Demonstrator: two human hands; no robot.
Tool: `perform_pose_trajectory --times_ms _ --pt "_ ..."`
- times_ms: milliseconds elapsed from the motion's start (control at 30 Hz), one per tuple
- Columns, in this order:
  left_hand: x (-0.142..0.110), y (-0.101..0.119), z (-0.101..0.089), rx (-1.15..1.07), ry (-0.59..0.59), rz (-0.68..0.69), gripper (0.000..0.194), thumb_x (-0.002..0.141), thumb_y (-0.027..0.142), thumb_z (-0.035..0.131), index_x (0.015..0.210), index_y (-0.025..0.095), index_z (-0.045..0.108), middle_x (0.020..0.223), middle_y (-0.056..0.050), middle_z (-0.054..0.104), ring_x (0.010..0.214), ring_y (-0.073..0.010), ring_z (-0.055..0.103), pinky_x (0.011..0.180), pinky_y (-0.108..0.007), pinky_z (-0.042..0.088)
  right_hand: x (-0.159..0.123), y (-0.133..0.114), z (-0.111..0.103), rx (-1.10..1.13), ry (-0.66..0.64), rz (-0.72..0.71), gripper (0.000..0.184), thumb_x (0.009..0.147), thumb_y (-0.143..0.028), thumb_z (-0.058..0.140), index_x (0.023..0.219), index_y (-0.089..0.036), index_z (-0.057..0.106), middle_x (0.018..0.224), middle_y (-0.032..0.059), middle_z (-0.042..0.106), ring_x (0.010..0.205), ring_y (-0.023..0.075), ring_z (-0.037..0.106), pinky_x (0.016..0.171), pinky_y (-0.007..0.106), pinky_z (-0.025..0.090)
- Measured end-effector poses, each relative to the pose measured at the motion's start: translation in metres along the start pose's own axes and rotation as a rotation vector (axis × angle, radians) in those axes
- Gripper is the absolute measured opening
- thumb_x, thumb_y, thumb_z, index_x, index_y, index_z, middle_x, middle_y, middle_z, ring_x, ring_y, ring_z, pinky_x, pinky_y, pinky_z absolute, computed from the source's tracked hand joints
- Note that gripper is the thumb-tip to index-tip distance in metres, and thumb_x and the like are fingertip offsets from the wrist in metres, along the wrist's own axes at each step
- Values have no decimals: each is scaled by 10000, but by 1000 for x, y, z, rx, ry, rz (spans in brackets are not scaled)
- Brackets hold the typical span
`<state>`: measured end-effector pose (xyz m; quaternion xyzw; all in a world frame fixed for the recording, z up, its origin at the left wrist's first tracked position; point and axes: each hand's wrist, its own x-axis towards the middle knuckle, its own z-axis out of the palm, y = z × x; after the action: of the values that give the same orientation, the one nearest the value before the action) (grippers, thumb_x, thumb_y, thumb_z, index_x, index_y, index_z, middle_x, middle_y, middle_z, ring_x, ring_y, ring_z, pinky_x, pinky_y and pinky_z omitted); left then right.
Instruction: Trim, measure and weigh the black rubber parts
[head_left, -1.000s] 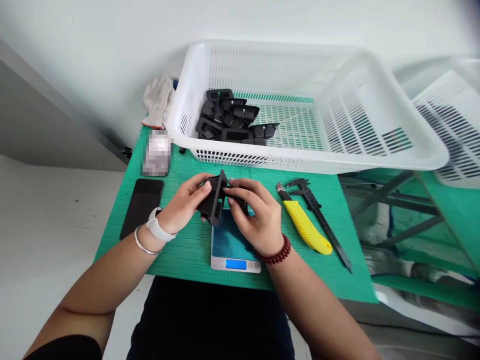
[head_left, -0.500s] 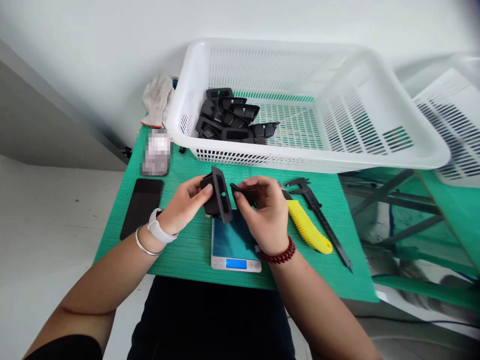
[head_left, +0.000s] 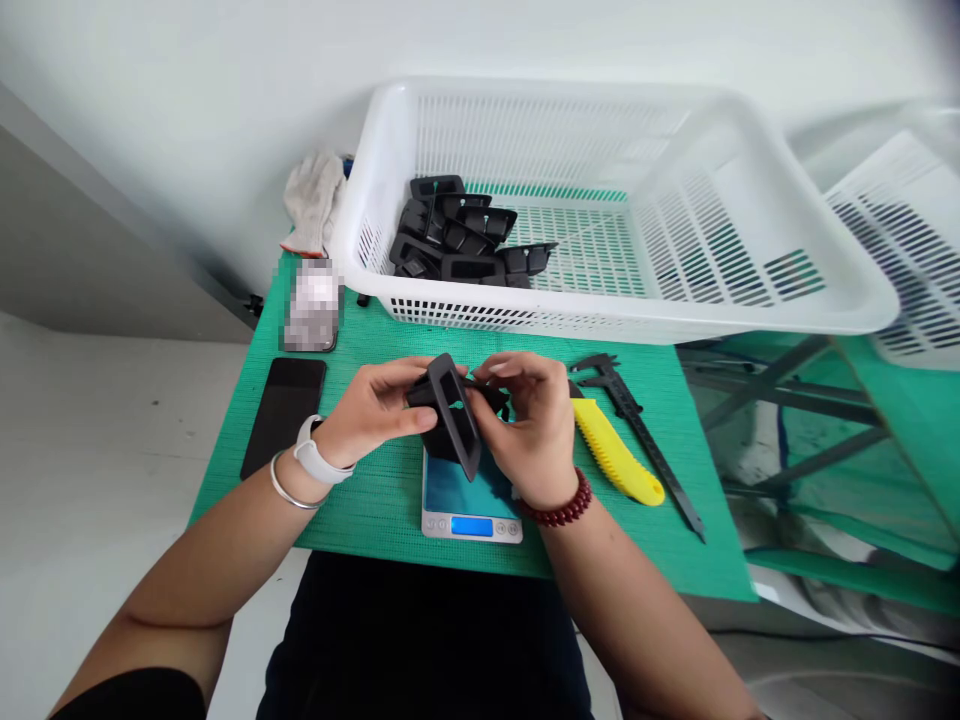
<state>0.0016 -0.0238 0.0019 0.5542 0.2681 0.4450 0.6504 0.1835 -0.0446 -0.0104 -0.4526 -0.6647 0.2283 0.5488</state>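
Observation:
My left hand [head_left: 384,405] grips a black plastic housing [head_left: 454,420] with a long recessed face and a small hole in it. The housing is tilted over the digital scale [head_left: 472,505], whose display glows blue. Between the thumb and fingers of my right hand [head_left: 529,425] is a smaller black plastic piece [head_left: 491,394], largely hidden by the fingers. It sits right beside the housing's right side; whether the two touch I cannot tell.
A white plastic basket [head_left: 622,318] holding several black housings [head_left: 472,268] stands behind. On the green table lie a yellow-handled knife [head_left: 616,452], a black caliper [head_left: 645,440], a dark phone [head_left: 283,415] and a blurred-out item [head_left: 312,305]. White gloves [head_left: 313,200] are at the back left.
The housing in my left hand has moved slightly right and down and tilted more. It now lies close against the piece in my right hand, where a gap showed before.

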Motion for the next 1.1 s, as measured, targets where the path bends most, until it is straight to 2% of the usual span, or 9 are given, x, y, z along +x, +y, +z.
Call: perform_pose_trajectory --times_ms 200,333,433,533,667,867,1000,1100 --pt "-1 -3 -1 -49 32 0 372 700 458 782 997 235 765 1075 -93 724 1005 -226 671 901 -352 527 2 -1 -2 74 -73 71 285 822 -173 633 1045 -259 478 971 13 604 872 151 641 764 343 565" --pt "-3 -4 -3 -77 50 15 386 698 502 767 981 240 763 1035 -80 730 964 -220 677 891 -364 527 4 -5 -4 92 -160 112 145 845 -214 610 976 -227 548 940 34 657 890 168 653 791 350 555" --pt "-5 -4 -5 -76 63 25 432 680 530 770 990 230 758 1013 -81 730 936 -216 677 877 -367 533 6 -7 -6 189 -239 149 73 871 -256 590 924 -221 553 927 38 680 903 171 662 797 341 556" --pt "-5 -3 -4 -80 102 1 450 629 537 801 931 207 761 951 -80 736 894 -221 682 829 -370 548 8 -8 -7 273 -256 184 81 880 -272 587 907 -226 527 937 37 696 907 167 677 779 323 562" --pt "-2 1 -1 -122 182 -45 430 629 527 805 892 190 755 848 -67 742 826 -216 696 766 -357 568 7 -7 -7 192 -220 183 88 883 -258 578 898 -230 496 931 33 699 883 165 686 750 315 559" --pt "2 6 0 -239 202 -105 422 698 508 766 963 183 715 890 -69 736 870 -239 715 761 -372 590 2 -1 -8 106 -60 179 111 892 -285 591 932 -237 499 843 -13 651 754 143 691 677 289 554" --pt "3 5 -1 -278 176 -185 360 781 478 703 969 173 669 825 -49 717 785 -216 716 697 -347 592 5 -2 -12 -26 29 48 104 858 -235 636 935 -248 566 872 -4 675 755 146 674 679 297 550" --pt "5 3 -1 -266 201 -255 345 826 461 657 1052 205 610 861 -26 703 706 -181 699 645 -324 579 9 -7 -14 -110 13 -65 117 838 -177 641 915 -256 603 834 -10 693 727 144 659 650 287 542"
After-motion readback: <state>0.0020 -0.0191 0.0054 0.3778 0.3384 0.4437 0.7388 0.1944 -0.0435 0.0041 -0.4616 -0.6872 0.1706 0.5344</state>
